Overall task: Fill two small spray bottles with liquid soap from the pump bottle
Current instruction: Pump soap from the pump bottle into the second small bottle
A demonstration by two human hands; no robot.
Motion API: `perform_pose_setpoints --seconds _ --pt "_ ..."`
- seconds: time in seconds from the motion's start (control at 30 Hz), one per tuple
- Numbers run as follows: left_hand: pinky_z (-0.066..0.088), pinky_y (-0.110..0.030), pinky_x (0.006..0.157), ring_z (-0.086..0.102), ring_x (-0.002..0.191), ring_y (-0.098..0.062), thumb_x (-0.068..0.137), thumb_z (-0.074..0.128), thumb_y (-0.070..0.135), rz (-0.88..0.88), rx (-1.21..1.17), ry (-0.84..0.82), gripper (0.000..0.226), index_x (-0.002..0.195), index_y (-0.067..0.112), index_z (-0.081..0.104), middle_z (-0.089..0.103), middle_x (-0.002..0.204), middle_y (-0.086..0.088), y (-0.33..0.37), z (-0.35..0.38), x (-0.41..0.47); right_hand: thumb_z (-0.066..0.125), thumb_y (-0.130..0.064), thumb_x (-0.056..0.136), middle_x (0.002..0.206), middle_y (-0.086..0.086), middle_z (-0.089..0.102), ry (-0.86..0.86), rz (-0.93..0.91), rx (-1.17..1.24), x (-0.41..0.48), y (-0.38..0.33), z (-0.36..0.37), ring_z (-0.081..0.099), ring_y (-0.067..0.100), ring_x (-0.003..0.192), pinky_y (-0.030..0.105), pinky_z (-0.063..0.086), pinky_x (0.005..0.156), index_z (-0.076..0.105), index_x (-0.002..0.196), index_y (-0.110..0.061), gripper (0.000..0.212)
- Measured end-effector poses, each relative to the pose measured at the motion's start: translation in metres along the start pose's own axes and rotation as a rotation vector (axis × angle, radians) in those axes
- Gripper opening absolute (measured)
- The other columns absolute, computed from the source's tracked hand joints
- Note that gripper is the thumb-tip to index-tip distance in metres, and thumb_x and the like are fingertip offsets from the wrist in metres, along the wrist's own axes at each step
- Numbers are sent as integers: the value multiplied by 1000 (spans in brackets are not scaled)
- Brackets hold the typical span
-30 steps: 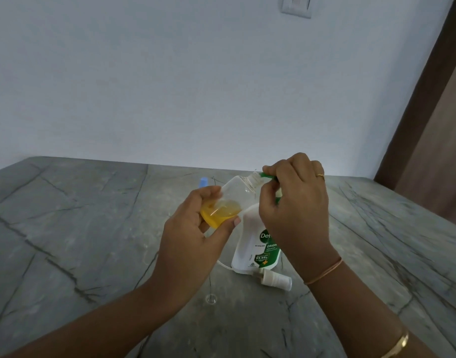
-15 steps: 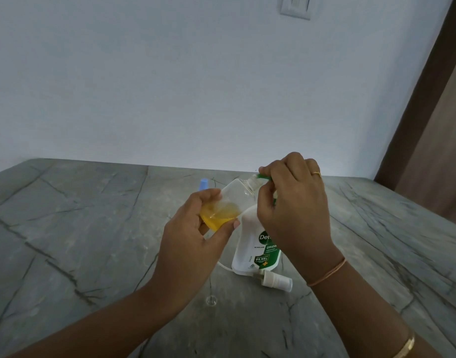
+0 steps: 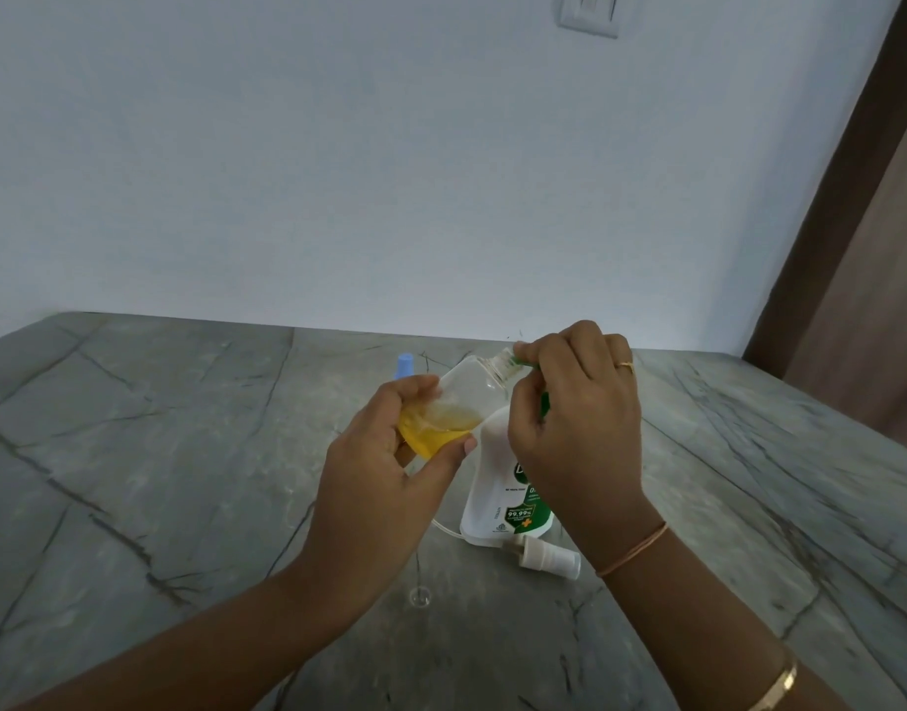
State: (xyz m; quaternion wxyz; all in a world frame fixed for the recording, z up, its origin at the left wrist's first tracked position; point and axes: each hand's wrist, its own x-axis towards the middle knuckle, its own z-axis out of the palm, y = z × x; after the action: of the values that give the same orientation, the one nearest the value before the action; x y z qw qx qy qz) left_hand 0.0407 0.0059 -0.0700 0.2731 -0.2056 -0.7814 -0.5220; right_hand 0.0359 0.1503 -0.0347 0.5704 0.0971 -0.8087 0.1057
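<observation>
A stone table (image 3: pixel 133 454) lies beneath the right hand (image 3: pixel 574 438), a wall switch (image 3: pixel 589 12) far above it, a door frame (image 3: pixel 831 223) to its right.

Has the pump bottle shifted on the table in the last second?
No. The pump bottle has kept its place: its base lies as before against the veins of the table and beside the loose spray head.

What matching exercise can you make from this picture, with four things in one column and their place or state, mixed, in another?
1 small spray bottle
2 pump bottle
3 white spray head
4 blue cap

A lies on the table
B tilted in the left hand, holding yellow soap
C upright under the right hand
D behind the left hand

Pairs: 1-B, 2-C, 3-A, 4-D.
</observation>
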Motion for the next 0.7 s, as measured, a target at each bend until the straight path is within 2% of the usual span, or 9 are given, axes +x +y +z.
perform_pose_setpoints --seconds 0.1,0.2,0.3,0.37,0.47,0.53,0.7 --pt "42 3 70 56 88 1 66 60 46 8 7 -1 48 110 35 44 52 103 20 -1 1 0 42 -9 77 79 11 57 -16 -5 10 6 2 -5 52 28 71 30 36 67 65 82 -3 25" --pt "45 -1 69 57 91 -3 66 60 46 5 16 4 49 110 35 44 53 104 19 -1 0 1 40 -10 77 79 11 58 -12 -2 21 12 2 -9 53 28 71 29 36 69 66 83 -3 27" --pt "39 3 76 57 90 -4 66 60 45 10 11 12 47 109 34 44 54 104 18 1 0 1 41 -9 77 79 11 58 8 -9 18 10 1 -7 54 29 71 30 36 69 66 83 -3 27" --pt "42 -1 80 59 92 -5 67 62 44 14 -4 12 47 110 33 45 56 105 15 2 0 0 43 -7 77 79 12 57 26 -8 25 7 1 -4 53 29 71 31 37 68 66 83 -3 24" --pt "52 -14 77 62 95 -11 66 63 44 6 -15 11 51 114 29 50 61 109 10 2 0 0 43 -6 78 78 12 57 39 -6 20 0 1 1 54 30 71 31 35 67 66 82 -1 24" --pt "52 -17 78 62 97 -13 66 63 45 -2 -7 9 55 116 27 51 60 110 10 1 -1 0 43 -7 79 78 12 58 35 0 16 -3 1 3 54 29 71 32 37 66 66 83 -1 24" --pt "47 -5 76 61 95 -10 65 63 44 -5 -6 9 50 111 34 46 59 107 12 1 -1 0 44 -8 77 79 11 58 -2 15 21 0 0 1 53 28 73 34 40 65 66 83 -3 23"
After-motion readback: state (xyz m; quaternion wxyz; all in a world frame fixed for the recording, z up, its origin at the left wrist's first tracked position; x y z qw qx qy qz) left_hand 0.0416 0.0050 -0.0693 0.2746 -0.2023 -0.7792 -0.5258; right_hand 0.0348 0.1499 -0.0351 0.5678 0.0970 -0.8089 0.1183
